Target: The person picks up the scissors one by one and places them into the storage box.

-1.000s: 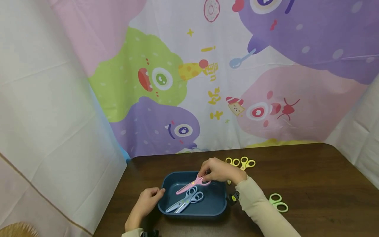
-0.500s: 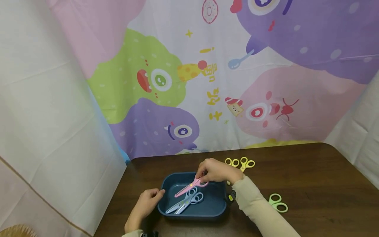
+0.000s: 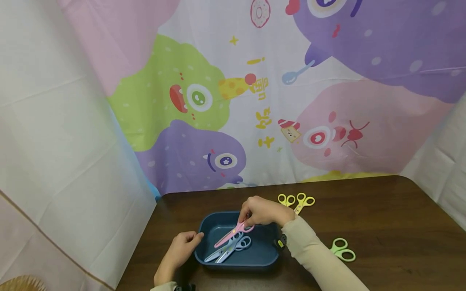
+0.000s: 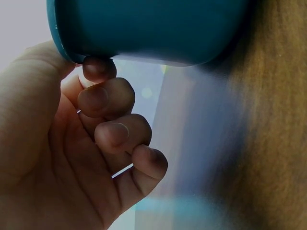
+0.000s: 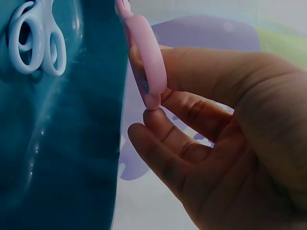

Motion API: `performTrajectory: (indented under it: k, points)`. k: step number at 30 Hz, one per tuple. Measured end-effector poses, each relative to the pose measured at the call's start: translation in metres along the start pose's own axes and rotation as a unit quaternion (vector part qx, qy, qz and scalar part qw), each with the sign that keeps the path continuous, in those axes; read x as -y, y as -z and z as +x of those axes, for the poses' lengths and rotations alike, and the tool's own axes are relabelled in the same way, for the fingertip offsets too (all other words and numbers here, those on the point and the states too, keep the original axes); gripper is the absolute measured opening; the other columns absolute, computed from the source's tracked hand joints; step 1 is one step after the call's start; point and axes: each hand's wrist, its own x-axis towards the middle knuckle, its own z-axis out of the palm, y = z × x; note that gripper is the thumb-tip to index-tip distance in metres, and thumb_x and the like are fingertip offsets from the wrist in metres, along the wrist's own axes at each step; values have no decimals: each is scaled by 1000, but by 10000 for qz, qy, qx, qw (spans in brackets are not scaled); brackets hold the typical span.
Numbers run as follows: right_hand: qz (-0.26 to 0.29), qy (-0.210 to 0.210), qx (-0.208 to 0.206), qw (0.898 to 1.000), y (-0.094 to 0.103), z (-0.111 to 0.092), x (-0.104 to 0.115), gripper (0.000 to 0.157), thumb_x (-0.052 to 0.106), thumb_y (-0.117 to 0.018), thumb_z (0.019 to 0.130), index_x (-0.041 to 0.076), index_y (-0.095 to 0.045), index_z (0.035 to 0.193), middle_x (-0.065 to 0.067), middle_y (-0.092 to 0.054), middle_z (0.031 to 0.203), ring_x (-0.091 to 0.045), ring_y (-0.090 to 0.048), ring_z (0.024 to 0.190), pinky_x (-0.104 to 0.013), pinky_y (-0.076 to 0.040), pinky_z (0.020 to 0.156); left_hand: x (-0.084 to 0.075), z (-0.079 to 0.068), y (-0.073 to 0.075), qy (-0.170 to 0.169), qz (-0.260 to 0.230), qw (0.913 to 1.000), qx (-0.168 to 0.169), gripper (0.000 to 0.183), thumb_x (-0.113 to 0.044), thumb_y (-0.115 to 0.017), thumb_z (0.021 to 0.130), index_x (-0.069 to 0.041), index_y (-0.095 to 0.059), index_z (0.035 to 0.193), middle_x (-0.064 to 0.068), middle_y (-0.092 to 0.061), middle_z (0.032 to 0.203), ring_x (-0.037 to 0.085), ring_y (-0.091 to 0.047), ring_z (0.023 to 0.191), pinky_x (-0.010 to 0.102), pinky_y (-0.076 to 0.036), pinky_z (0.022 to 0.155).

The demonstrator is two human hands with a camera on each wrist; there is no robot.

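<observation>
My right hand point(image 3: 263, 211) pinches pink scissors point(image 3: 231, 234) by a handle loop, over the dark blue tray point(image 3: 255, 265). Their blades point down and left, overlapping two pairs of light blue scissors point(image 3: 231, 249) that lie in the tray. In the right wrist view, thumb and fingers meet at the pink handle point(image 5: 152, 60), and the blue handles point(image 5: 29, 45) lie beyond. My left hand point(image 3: 182, 247) holds the tray's left rim between thumb and index finger. The left wrist view shows the tray wall point(image 4: 144, 33) in that pinch, other fingers curled beneath.
Two pairs of yellow scissors point(image 3: 300, 204) lie behind my right wrist, partly hidden by it. Green scissors point(image 3: 342, 250) lie right of the tray, their blades hidden by my sleeve. A patterned curtain point(image 3: 225, 121) hangs behind the brown table point(image 3: 393, 226).
My right hand has shifted slightly left and lower with the pink scissors, whose blades now overlap the blue ones more. My left hand stays at the rim.
</observation>
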Motion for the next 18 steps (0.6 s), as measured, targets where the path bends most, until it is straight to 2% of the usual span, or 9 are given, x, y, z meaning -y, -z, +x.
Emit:
performTrajectory:
  k: [10,18]
  points:
    - [7,-89,81,9999,-5,8,0,12,11,-81,88,14,-83,100,7,-72,92,-5,-60,79,-20,-53,74,0,0,0,-12,18,10000,7,44,-35,-66,100,-11,-52,65,-6,-39,60,6,-37,56,23,-29,56]
    - [92,-314,119,9994,-11,14,0,10,11,-82,88,12,-83,98,5,-73,89,-6,-60,76,-20,-54,71,1,1,0,0,48,10000,32,45,-36,-66,100,-10,-53,66,-6,-39,60,6,-38,56,23,-29,56]
